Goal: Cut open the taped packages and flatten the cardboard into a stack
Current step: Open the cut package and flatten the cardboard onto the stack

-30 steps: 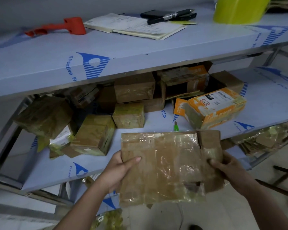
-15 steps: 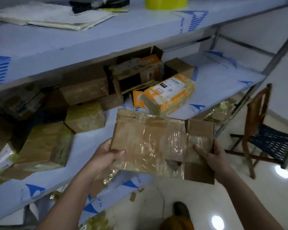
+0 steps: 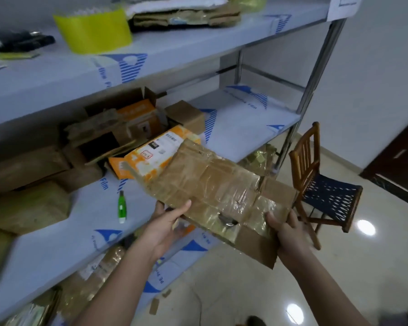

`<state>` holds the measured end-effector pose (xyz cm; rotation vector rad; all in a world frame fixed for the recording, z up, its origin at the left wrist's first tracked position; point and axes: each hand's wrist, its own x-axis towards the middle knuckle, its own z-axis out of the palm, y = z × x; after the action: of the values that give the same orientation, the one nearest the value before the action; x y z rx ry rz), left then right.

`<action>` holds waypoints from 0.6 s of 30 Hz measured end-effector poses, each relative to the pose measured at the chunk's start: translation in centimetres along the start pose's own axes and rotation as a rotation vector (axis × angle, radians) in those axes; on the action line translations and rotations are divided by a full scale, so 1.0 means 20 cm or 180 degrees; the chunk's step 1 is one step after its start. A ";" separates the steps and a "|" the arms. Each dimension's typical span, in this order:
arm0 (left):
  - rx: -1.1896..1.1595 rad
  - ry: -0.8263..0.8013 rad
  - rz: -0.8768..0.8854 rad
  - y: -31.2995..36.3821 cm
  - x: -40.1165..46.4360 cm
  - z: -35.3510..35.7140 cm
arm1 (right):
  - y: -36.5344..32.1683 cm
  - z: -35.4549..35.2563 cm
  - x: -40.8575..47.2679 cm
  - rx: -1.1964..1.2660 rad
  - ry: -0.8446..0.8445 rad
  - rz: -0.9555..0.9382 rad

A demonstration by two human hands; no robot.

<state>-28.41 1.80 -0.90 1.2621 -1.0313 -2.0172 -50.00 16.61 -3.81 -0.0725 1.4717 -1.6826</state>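
Both hands are on the flattened cardboard (image 3: pixel 212 194), held in the air just off the middle shelf (image 3: pixel 240 128). The left hand (image 3: pixel 165 222) pinches the near-left edge, thumb on top; the right hand (image 3: pixel 285 231) grips the right end, fingers (image 3: pixel 292 220) curled round the bare flap. The sheet looks light and fairly stiff, but glossy tape covers most of the face, so it is likely slick there. The plain brown flap beside the right fingers looks the surer hold. Taped packages (image 3: pixel 31 208) wait beyond the left fingers.
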 end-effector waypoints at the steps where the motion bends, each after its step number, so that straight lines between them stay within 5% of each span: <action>1: 0.0237 0.0164 -0.0001 -0.02 0.04 0.11 | -0.04 -0.07 0.03 0.0059 0.0023 0.0074; 4: 0.0573 0.0321 -0.0142 -0.11 0.19 0.41 | -0.19 -0.28 0.15 0.0221 0.0157 0.0133; 7: -0.0079 -0.0017 -0.0657 -0.17 0.29 0.73 | -0.35 -0.45 0.26 0.0202 0.0279 0.0105; 18: -0.0034 0.0821 -0.0123 -0.09 0.64 1.19 | -0.74 -0.66 0.65 -0.0254 -0.0502 0.0346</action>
<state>-55.36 0.64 -2.40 1.5001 -0.8781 -1.8247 -73.62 17.54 -1.86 -0.1623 1.3989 -1.4964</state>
